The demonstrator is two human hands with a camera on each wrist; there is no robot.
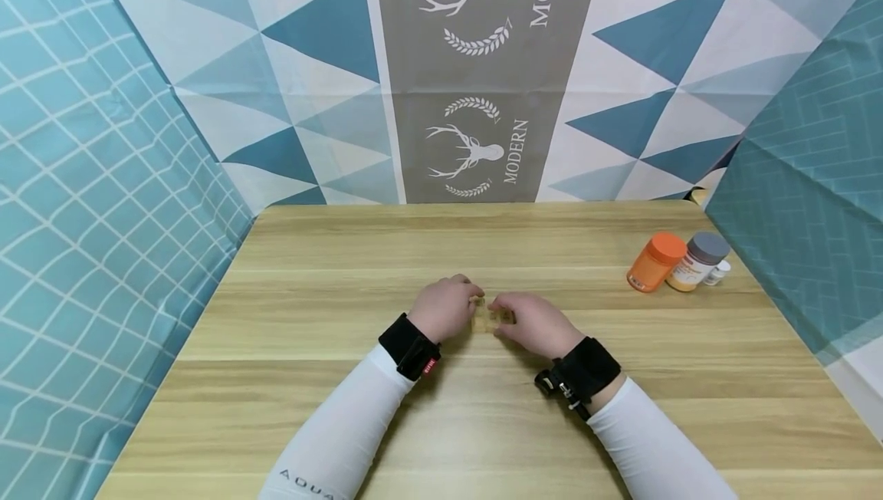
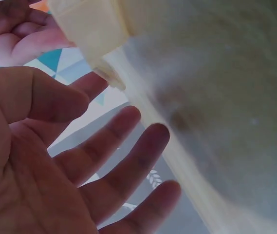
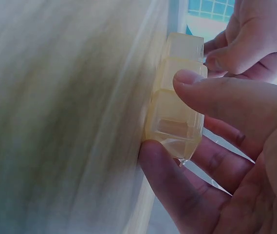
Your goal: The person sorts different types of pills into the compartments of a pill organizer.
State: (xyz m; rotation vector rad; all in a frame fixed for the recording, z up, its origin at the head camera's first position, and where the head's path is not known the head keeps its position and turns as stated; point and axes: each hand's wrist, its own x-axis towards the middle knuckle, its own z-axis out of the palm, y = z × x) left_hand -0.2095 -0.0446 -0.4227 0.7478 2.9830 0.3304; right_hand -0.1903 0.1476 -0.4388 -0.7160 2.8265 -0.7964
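Observation:
A small translucent yellow pill organizer (image 1: 486, 320) with a row of compartments lies low at the wooden table. My right hand (image 1: 538, 324) holds it, the thumb (image 3: 189, 80) on its side and a fingertip (image 3: 157, 153) at its near end. At the organizer's far left end is my left hand (image 1: 444, 308). In the left wrist view its index fingertip (image 2: 97, 83) meets a small tab on the pill organizer (image 2: 92, 29), with the thumb bent close by. The other left fingers are spread and loose. What the compartments contain is not visible.
Toward the back right of the wooden table (image 1: 331, 270) stand an orange bottle (image 1: 655, 262), a grey-capped bottle (image 1: 697, 261) and a small white bottle (image 1: 717, 273). Patterned cloth hangs behind the table and along both sides.

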